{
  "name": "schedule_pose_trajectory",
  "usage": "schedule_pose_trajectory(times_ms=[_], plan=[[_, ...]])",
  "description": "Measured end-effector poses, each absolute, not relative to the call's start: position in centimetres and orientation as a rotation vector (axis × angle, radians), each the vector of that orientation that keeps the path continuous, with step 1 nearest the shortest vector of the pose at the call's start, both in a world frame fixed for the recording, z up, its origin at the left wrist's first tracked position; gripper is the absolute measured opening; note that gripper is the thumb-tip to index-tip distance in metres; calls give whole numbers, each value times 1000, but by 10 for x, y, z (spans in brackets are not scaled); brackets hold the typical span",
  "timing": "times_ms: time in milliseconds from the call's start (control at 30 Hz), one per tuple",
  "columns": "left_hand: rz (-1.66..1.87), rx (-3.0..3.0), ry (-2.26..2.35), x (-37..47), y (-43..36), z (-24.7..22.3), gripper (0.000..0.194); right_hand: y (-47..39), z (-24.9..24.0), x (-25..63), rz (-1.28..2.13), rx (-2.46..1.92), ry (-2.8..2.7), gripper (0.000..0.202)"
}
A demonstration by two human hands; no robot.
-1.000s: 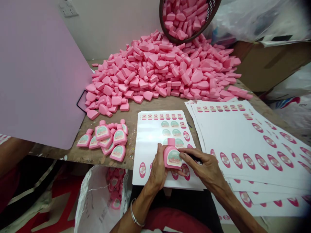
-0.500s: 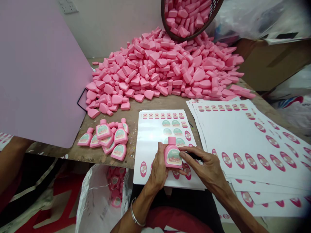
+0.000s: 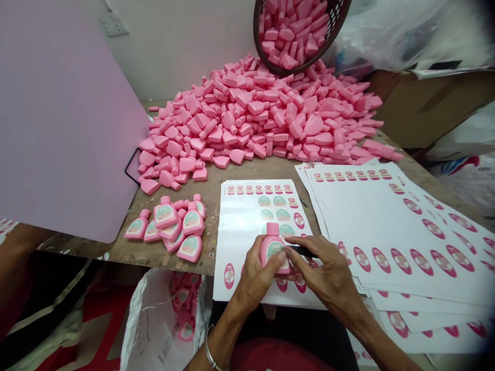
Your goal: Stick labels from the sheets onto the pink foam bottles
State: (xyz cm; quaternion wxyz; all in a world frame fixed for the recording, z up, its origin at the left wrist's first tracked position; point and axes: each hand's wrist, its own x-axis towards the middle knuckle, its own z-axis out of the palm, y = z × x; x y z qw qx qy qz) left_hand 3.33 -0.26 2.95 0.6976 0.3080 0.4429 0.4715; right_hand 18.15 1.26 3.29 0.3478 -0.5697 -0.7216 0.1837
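Note:
My left hand (image 3: 256, 273) is closed round a small pink bottle (image 3: 273, 233) that stands upright, cap at the top. Its thumb lies across the green and cream label on the bottle's front, covering part of it. In my right hand (image 3: 327, 268) is a slim black tool (image 3: 302, 251); its tip is hidden, so I cannot tell its kind. The fingertips of that hand touch the label's right edge. Beneath both hands lies a sticker sheet (image 3: 240, 232) with green, pink oval and small labels. A cluster of labelled bottles (image 3: 191, 222) sits to the left.
A large heap of unlabelled pink bottles (image 3: 240, 118) covers the table's back, under a tipped brown basket (image 3: 336, 26). More sticker sheets (image 3: 348, 216) lie at right. A white sack (image 3: 149, 319) holding bottles is below the edge. A pink panel (image 3: 69, 129) stands left, another person's arm (image 3: 23, 252) beyond.
My left thumb has moved onto the front of the label. More of the black tool shows in my right hand. The view has shifted slightly.

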Motion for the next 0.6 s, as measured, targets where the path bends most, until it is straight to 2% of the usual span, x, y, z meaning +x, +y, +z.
schedule_pose_trajectory(times_ms=[133, 333, 433, 533, 600], plan=[[1054, 691, 852, 35, -5, 28, 34, 14, 36, 181, 78, -1580, -2023, 40], [1057, 522, 715, 33, -4, 33, 30, 28, 41, 200, -27, -1748, -1998, 51], [1064, 532, 688, 30, -3, 39, 28, 36, 46, 195, 291, -1693, -1894, 56], [1011, 588, 707, 28, -4, 40, 40, 39, 45, 174, 718, -1536, -1870, 68], [962, 625, 770, 22, -8, 37, 45, 43, 36, 163, 806, -1520, -1859, 65]])
